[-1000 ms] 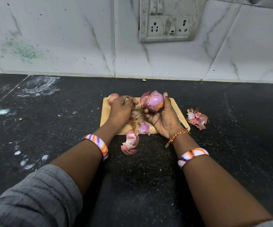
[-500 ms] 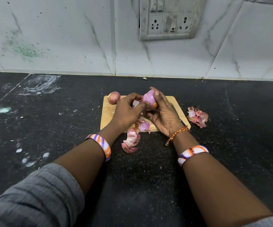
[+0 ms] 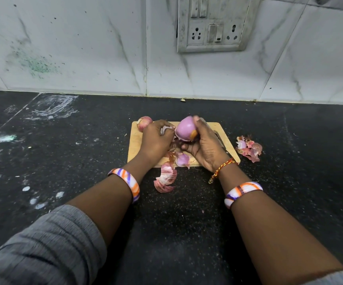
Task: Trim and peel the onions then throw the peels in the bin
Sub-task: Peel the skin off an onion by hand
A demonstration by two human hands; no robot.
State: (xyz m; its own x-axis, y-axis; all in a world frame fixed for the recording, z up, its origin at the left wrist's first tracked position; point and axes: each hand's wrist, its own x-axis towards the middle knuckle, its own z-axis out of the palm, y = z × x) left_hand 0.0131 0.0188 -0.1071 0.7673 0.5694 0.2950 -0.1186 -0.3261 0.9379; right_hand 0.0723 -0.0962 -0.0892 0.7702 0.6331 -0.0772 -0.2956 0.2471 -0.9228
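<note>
The right hand (image 3: 204, 147) was curled around a smooth, purple, mostly peeled onion (image 3: 185, 128), holding it up above the far middle of the small rectangular light wooden cutting board (image 3: 135, 145). Its fingers wrapped the onion's right side and underside, and an orange-brown patch showed on the onion near the thumb. The left hand (image 3: 156, 140) was closed just beside the onion's left side, its fingers pinching a pale, papery strip of onion skin (image 3: 165, 129) that reached to the onion's left flank; whether the strip was joined to the onion or already free could not be told.

A second, unpeeled pinkish-red onion (image 3: 144, 122) lay at the far left corner of the board, partly behind the left hand. Under the two hands, near the board's near edge, lay a small purple onion piece (image 3: 183, 159) among thin scraps. A large curled pink-and-white peel (image 3: 165, 178) lay on the speckled black stone counter (image 3: 84, 161), just off the board's near edge, between the two wrists. A loose pile of pink peels (image 3: 248, 148) sat on the counter just beside the board's right edge.

Each forearm wore a white bangle striped in orange and purple, the left (image 3: 128, 181) and the right (image 3: 241, 192); a red-and-yellow thread (image 3: 223, 167) circled the right wrist. A grey sleeve (image 3: 43, 249) covered the left upper arm. Behind the counter rose a white marble-patterned tiled wall (image 3: 84, 48) with a grey switch-and-socket plate (image 3: 216, 25).
</note>
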